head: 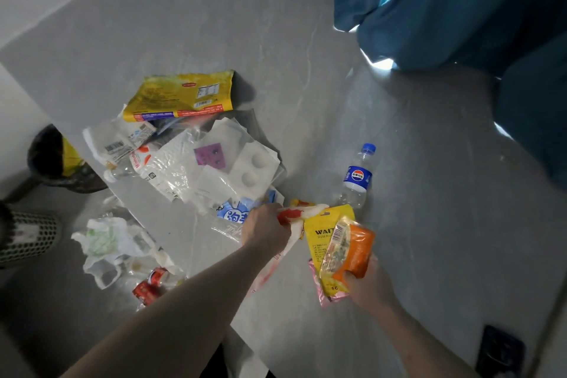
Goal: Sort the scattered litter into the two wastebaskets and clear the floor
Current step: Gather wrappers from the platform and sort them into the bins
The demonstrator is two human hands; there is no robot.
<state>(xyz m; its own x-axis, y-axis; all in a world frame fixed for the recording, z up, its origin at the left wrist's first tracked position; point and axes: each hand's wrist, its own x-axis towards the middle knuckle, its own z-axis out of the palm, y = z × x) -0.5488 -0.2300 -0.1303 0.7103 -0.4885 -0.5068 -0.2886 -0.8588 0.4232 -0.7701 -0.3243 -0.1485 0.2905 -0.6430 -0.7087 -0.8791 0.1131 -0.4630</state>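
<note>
The right hand (366,282) clutched a bunch of snack wrappers (343,250) while the left hand (265,228) pinched what looked like a red-and-white wrapper (294,215) just above the floor (429,193), near the water bottle (357,178) and the litter pile (196,156).

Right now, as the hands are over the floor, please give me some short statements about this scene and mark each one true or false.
1. The right hand holds several wrappers. True.
2. The bottle with the blue cap is in the left hand. False: it lies on the floor, untouched.
3. The left hand grips a white and red wrapper. True.
4. The big yellow bag is already in a basket. False: it lies on the floor at the far end of the pile.
5. A red can lies on the floor near the left forearm. True.
</note>
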